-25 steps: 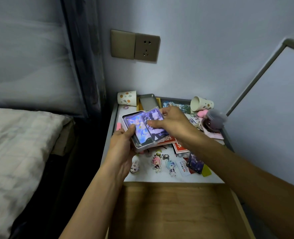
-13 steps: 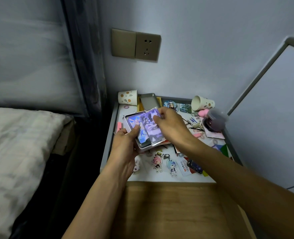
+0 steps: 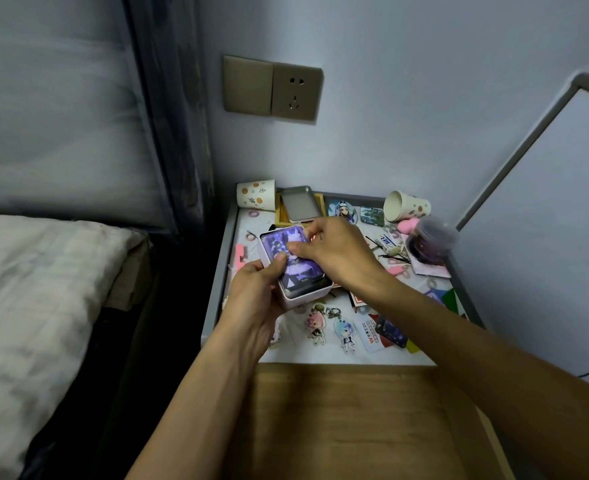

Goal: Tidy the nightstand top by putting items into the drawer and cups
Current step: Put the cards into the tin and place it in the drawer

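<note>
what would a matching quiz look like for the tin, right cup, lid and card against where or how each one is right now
Things:
1 tin
2 right cup
3 lid
4 card

States:
a lying on its side
b gripped by the left hand
c pinched by the right hand
d at the back, next to the left cup

Pairs: 1-b, 2-a, 3-d, 4-c
</note>
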Demonstrator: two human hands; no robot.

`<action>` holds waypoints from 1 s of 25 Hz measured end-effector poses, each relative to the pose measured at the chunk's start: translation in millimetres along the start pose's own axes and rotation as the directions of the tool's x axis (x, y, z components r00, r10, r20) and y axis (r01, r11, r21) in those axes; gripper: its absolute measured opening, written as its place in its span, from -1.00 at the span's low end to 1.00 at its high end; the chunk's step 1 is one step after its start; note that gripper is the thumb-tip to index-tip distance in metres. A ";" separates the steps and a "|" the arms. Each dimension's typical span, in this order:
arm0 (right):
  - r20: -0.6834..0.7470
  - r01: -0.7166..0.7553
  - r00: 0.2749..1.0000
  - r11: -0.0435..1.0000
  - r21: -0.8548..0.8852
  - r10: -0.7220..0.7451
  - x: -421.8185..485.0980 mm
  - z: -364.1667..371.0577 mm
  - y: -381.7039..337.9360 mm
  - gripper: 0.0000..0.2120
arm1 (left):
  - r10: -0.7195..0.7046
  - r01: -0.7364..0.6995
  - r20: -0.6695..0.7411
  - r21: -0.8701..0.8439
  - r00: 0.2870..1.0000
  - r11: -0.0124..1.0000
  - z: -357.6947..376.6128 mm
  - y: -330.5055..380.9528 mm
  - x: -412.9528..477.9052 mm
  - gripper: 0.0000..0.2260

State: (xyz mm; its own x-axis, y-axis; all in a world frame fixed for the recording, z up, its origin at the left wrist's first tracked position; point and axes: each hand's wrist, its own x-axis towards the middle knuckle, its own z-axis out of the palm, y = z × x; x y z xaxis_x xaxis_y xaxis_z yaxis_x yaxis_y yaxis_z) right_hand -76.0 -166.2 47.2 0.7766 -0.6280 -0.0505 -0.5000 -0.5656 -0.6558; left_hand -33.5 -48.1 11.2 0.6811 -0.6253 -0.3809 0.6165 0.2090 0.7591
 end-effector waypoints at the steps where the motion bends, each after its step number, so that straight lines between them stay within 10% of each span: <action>1: -0.019 0.023 1.000 0.999 -0.025 -0.023 -0.8 1.5 0.2 -0.84 | 0.003 -0.003 0.000 0.001 1.000 1.000 0.3 0.4 -0.6 -0.84; 7: -0.112 0.119 0.986 0.992 -0.033 -0.122 -17.2 -1.4 28.6 -0.73 | 0.006 -0.006 -0.054 0.008 0.999 1.000 -1.3 -0.9 2.4 -0.89; 14: -0.157 -0.349 0.937 0.834 -0.427 0.311 -35.4 -64.4 187.1 -0.79 | -0.044 0.045 -0.075 0.024 0.996 0.999 2.3 -8.5 1.8 -0.80; 25: -0.193 -0.374 0.923 0.891 -0.256 0.332 -25.7 -70.1 208.6 -0.66 | -0.112 0.115 -0.066 0.043 0.992 0.992 12.7 -21.3 3.8 -0.76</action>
State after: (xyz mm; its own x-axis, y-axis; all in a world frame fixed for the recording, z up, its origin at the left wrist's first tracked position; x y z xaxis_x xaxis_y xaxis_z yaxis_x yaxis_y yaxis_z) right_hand -227.2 -305.5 -35.6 0.4774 -0.8706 -0.1190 -0.8342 -0.4065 -0.3726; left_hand -49.1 -64.4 0.4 0.6324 -0.5941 -0.4971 0.6731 0.1037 0.7323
